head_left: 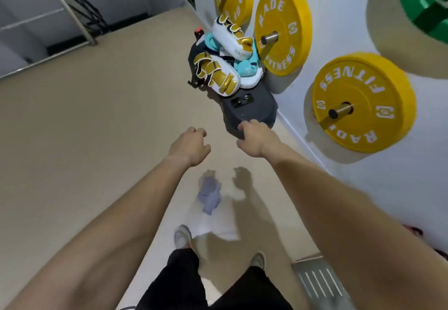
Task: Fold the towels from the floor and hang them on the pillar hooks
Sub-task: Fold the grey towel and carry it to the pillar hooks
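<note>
Towel [209, 195]: lavender-blue, crumpled, on the beige floor [97, 140], just ahead of the person's pale shoes [181, 237]. A blurred white patch [208, 227] lies right below it; can't tell if that's a 2nd towel. Around: further up the floor, vs. the white wall [339, 18], a dark grey bag [252, 108] w/ white-and-gold pads [215, 74] and teal pads [247, 66] heaped on its far end. On the wall, yellow weight plates [363, 101] sit on pegs in a row, w/ a green plate [424, 2] at top R. A grey slatted grille [320, 283] lies on the floor at bottom R, beside the R shoe. A metal frame [72, 11] stands far off at top L. Nothing lies on the towel. Room: the wall and plates close off the R side, the bag blocks the stretch ahead on the R; the floor to the L is wide and bare up to the frame. Hands: both arms reach forward over the floor, bare to the elbow. The left hand [189, 146] has fingers loosely curled, holding nothing. The right hand [255, 140] is the same, fingers loosely curled and holding nothing; it overlaps the near edge of the bag, contact can't be told. The towel shows nearer the feet than either hand, between the two forearms, closer to the L one, apart from both hands.
</note>
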The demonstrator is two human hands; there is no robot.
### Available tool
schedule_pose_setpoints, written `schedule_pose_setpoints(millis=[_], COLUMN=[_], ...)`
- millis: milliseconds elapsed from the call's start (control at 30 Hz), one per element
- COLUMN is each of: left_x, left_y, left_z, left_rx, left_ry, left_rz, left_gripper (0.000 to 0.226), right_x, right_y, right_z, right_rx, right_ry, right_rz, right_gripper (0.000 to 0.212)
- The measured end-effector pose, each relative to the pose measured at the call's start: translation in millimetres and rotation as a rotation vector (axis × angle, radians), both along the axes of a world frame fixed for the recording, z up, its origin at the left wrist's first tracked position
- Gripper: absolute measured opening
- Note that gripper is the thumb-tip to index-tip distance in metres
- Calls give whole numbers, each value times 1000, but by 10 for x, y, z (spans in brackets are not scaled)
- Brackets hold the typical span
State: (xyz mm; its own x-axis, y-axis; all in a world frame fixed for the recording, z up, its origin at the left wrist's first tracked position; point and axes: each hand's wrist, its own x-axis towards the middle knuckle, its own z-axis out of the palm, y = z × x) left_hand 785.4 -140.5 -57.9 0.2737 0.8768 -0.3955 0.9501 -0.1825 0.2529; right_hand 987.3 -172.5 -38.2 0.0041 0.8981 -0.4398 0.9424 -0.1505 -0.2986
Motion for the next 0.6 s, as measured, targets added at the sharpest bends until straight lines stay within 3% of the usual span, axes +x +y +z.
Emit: schedule_pose_setpoints(millis=[133, 367, 600], left_x=[-610, -1433, -1567], left_y=[243, 897, 1100], left_z=[-547, -1652, -3160], left_rx=[-82, -189, -359], left_ry=[27, 115, 88], left_rz=[9, -159, -160], left_gripper=[48, 45, 34], right_x=[-575, -1409, -1620], right_y=[183, 663, 794], right_z=[-640, -1756, -3202], right_rx=[-114, -250, -405], right_ry=[14, 99, 159], right_rz=[-51, -241, -359], right_gripper=[53, 49, 40])
